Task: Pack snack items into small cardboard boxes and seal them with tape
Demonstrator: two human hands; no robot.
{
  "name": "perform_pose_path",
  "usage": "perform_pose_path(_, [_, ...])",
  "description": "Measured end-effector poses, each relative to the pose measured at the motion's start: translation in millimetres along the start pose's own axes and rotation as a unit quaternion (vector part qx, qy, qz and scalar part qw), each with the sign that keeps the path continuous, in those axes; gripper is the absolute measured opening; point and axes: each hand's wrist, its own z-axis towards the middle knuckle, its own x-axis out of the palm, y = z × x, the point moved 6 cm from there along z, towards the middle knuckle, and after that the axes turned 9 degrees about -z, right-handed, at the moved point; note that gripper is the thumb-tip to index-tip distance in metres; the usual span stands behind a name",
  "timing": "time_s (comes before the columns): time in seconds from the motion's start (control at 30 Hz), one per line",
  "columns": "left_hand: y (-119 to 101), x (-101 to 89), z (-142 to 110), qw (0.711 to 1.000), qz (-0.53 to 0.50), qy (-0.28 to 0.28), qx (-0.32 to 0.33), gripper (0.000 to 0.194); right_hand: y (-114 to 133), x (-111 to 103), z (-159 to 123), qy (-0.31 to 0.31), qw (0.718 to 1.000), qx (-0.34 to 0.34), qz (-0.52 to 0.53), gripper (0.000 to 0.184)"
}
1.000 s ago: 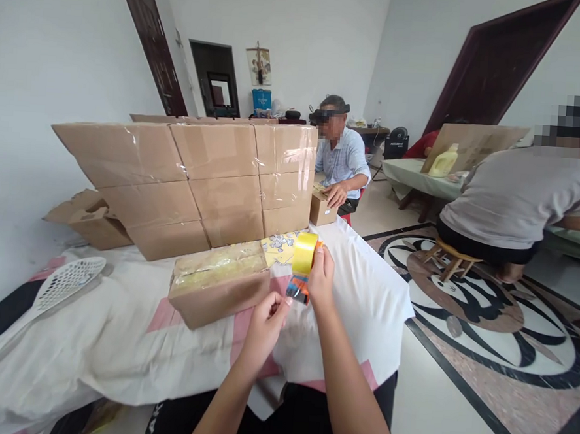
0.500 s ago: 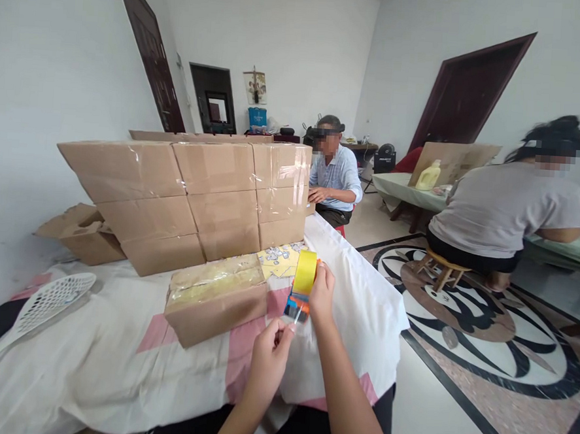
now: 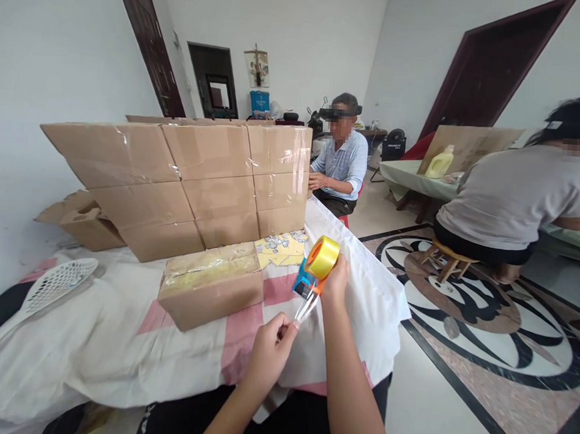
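My right hand [image 3: 336, 280] is closed around a tape dispenser [image 3: 304, 283] with a blue and orange body and a yellow roll of tape [image 3: 323, 257]. From it a clear strip of packing tape [image 3: 306, 308] runs down, bunched narrow, to my left hand [image 3: 273, 342], which pinches its end between thumb and fingers. To the left of both hands lies a cardboard box [image 3: 211, 287], its top covered with shiny yellowish tape; neither hand touches it.
Behind the box stands a taped stack of cardboard boxes [image 3: 189, 178]. A white perforated scoop [image 3: 60, 285] lies left on the cloth-covered table [image 3: 162, 373]. An opened carton [image 3: 86, 224] is farther left. One person [image 3: 343, 155] sits beyond the stack, another [image 3: 522, 198] on a stool at right.
The dispenser has turned and shifted slightly right, so the roll's orange core now shows. More clear tape stretches between it and my left hand. The whole view has shifted a little.
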Motion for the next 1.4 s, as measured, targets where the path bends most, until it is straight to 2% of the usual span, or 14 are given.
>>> perform_pose_path(0.07, [-2,-2.6,3,1.000,0.014,-0.005,0.008,0.040,3,2,-3,-0.004,1.000,0.004,0.023,0.029])
perform_pose_path(0.13, [-5,-4.4,5,0.999,0.027,-0.009,0.015,0.039,7,7,-6,0.032,0.999,-0.005,0.019,0.038])
perform_pose_path(0.23, [-6,-5.4,5,0.999,0.028,-0.010,0.017,0.039,13,15,-13,0.101,0.994,-0.035,-0.037,0.046])
perform_pose_path(0.33, [-2,-7.8,6,0.999,0.029,-0.017,0.016,0.038,15,19,-19,0.127,0.987,-0.051,-0.080,0.045])
perform_pose_path(0.57, [14,-24.0,7,0.998,0.011,-0.065,0.014,0.042,9,28,-35,0.141,0.987,-0.029,-0.068,0.038])
perform_pose_path(0.67, [5,-28.8,3,0.997,-0.013,-0.071,0.012,0.043,12,28,-39,0.142,0.982,-0.072,-0.099,0.036])
perform_pose_path(0.77, [-9,-28.3,0,0.997,-0.055,-0.047,-0.019,0.044,18,23,-40,0.107,0.980,-0.111,-0.127,0.033])
perform_pose_path(0.9, [-16,-28.9,2,0.996,-0.071,-0.037,-0.035,0.048,29,22,-43,0.091,0.982,-0.129,-0.106,0.037])
perform_pose_path(0.97, [-10,-30.2,5,0.997,-0.061,-0.042,-0.035,0.049,30,22,-45,0.084,0.988,-0.108,-0.078,0.039])
perform_pose_path(1.07, [3,-32.2,13,0.998,-0.022,-0.056,0.003,0.047,25,23,-48,0.073,0.995,-0.049,-0.042,0.038])
perform_pose_path(1.17, [12,-33.2,19,0.997,0.002,-0.065,0.036,0.042,22,28,-51,0.103,0.994,-0.014,-0.026,0.037])
perform_pose_path(1.23, [12,-33.2,19,0.997,0.010,-0.066,0.045,0.038,23,31,-53,0.131,0.991,0.011,-0.015,0.037])
perform_pose_path(1.3, [9,-30.8,14,0.997,0.028,-0.053,0.050,0.035,24,32,-54,0.167,0.984,0.064,-0.003,0.040])
perform_pose_path(1.4, [5,-22.4,2,0.995,0.075,-0.021,0.061,0.031,26,37,-66,0.290,0.940,0.179,-0.015,0.055])
